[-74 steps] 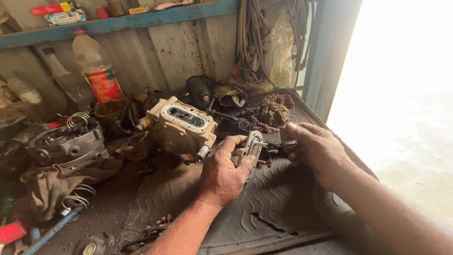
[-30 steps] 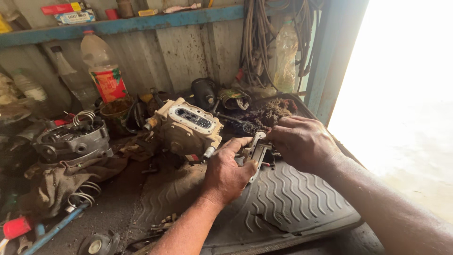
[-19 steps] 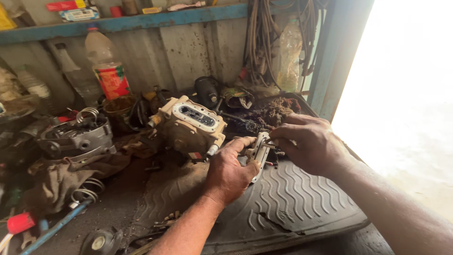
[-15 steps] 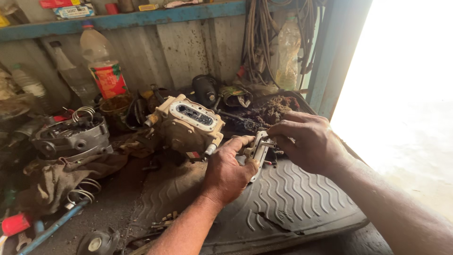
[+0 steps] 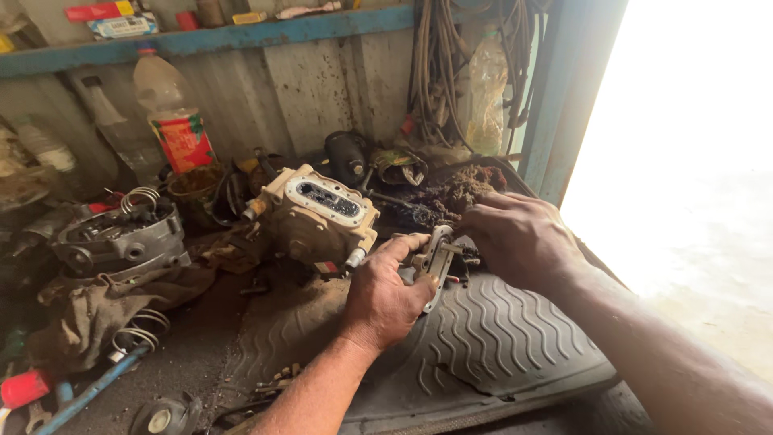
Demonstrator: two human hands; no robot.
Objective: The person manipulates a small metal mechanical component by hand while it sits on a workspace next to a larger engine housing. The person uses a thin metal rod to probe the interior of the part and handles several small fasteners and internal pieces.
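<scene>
Two hands: both of yours work on one small metal part (image 5: 435, 256), which sits just right of the cream housing (image 5: 316, 216), above the ribbed rubber mat (image 5: 491, 338).
Left hand (image 5: 386, 294): your grip is closed around the lower end of the metal part, thumb laid along its near side, fingers curled beneath it.
Right hand (image 5: 523, 238): your fingers are bent down onto the far side of the metal part; the fingertips are hidden behind it, so you cannot tell how tightly this grip is closed.
Metal part: grey, flat-sided, tilted, held clear of the mat and close beside the cream housing.
Cream housing: rests on the tabletop with its open, gasket-rimmed face turned upward.
Engine casing (image 5: 121, 242): grey, well left of the cream housing, lying on a dirty rag (image 5: 97, 306).
Plastic bottle (image 5: 173, 121): upright with a red label, behind and left of the cream housing, against the wall.
Blue shelf (image 5: 241, 36): runs along the wall, above the cream housing.
</scene>
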